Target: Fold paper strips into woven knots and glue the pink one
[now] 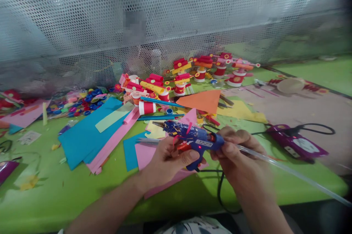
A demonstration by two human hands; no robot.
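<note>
A blue glue gun [196,136] with a small red light is held above the table, its nozzle pointing left. My left hand [172,155] is closed around its handle and trigger area. At the rear of the gun, my right hand [242,157] pinches a long clear glue stick [291,173], whose front end meets the gun's back. The stick's far end runs out of view at the lower right. A black cord [221,190] hangs below the gun. Pink paper [145,157] and blue paper [130,151] lie beneath and left of my hands.
Several red and yellow paper-and-cup models [180,89] stand at the back before a perforated metal screen [176,14]. A purple power strip [294,140] lies at right. Blue sheets [79,142], orange paper [203,101] and a pile of colourful bits [88,102] cover the green table [90,201].
</note>
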